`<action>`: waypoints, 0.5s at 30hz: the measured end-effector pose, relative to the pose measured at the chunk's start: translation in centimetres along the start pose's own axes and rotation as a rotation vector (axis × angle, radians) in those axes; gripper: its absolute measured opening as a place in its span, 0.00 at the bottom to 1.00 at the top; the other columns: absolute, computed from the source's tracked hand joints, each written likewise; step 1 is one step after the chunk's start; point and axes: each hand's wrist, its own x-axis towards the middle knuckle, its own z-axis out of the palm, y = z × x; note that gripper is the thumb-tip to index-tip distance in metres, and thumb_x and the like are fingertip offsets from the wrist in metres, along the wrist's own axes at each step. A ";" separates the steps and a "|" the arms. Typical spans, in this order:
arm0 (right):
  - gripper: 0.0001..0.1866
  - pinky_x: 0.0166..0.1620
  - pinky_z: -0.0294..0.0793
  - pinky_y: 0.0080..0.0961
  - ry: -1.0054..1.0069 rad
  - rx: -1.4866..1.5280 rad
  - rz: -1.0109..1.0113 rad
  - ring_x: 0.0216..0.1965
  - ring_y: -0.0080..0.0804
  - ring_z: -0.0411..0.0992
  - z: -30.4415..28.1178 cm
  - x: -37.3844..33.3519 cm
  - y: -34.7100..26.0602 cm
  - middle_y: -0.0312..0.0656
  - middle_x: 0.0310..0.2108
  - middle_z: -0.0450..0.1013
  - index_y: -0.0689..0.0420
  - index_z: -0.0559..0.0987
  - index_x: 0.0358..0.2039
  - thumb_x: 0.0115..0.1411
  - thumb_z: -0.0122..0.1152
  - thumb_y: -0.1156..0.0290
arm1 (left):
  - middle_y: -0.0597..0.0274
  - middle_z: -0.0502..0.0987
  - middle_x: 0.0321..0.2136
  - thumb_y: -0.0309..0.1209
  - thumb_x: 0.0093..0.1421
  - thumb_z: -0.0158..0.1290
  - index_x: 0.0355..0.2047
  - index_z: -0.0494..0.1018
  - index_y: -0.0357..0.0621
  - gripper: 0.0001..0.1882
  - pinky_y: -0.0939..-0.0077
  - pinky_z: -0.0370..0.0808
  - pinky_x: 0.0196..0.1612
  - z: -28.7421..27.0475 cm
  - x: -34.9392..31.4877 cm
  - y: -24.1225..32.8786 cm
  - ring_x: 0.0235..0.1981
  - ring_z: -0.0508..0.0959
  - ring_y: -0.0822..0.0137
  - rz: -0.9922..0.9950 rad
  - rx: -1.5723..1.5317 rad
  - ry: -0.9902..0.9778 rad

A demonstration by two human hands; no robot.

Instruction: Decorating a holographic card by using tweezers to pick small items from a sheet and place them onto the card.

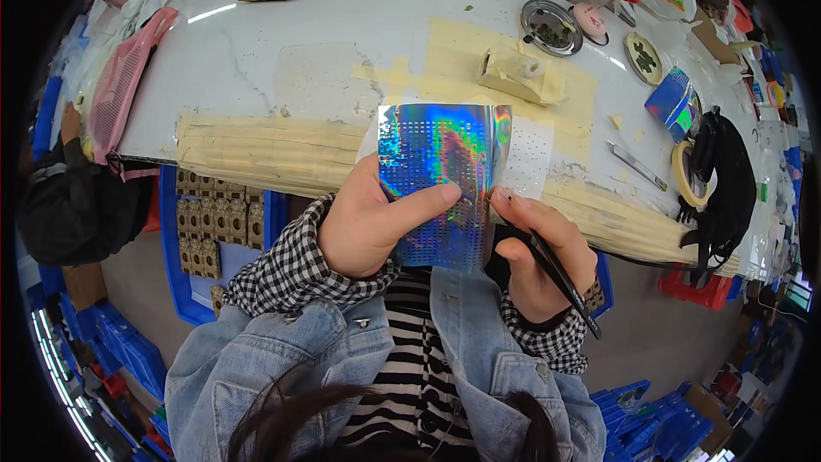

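My left hand [363, 218] grips a shiny rainbow-silver sticker sheet [428, 150], thumb lying across its face. Rows of small dashes cover the sheet, and its right side curls back. Behind the curl shows a white sheet with small dark dots [532, 154]; whether the two are joined I cannot tell. My right hand [552, 261] is closed around black tweezers [560, 278], which slant down to the right. Its thumb and forefinger are close to the sheet's right edge, and a tiny dark speck shows by the forefinger tip.
A tape-covered block [513, 77] stands beyond the sheet. To the right are steel tweezers [637, 164], a tape roll [688, 175], a black strapped item [725, 192] and a metal dish [552, 27]. A blue tray [175, 269] holds camouflage-patterned pieces below the padded table edge [256, 150].
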 end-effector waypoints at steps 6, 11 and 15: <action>0.20 0.48 0.74 0.29 0.017 0.027 0.000 0.45 0.41 0.76 0.4 0.0 0.2 0.48 0.43 0.77 0.62 0.76 0.45 0.54 0.67 0.67 | 0.63 0.78 0.39 0.24 0.61 0.53 0.46 0.71 0.35 0.13 0.78 0.73 0.44 0.2 -0.1 0.1 0.39 0.76 0.75 0.017 -0.026 -0.003; 0.20 0.47 0.75 0.29 0.028 0.025 -0.001 0.44 0.41 0.77 0.7 0.0 0.3 0.48 0.42 0.78 0.62 0.76 0.45 0.54 0.67 0.67 | 0.62 0.78 0.40 0.24 0.61 0.53 0.46 0.71 0.35 0.13 0.77 0.73 0.45 0.1 -0.3 0.3 0.39 0.76 0.75 0.040 -0.014 0.005; 0.20 0.47 0.75 0.29 0.020 0.006 -0.008 0.44 0.41 0.77 0.7 0.1 0.3 0.49 0.42 0.78 0.62 0.76 0.45 0.53 0.67 0.68 | 0.62 0.78 0.39 0.24 0.61 0.53 0.46 0.71 0.35 0.13 0.77 0.73 0.44 0.1 -0.2 0.2 0.39 0.76 0.75 0.045 -0.011 0.009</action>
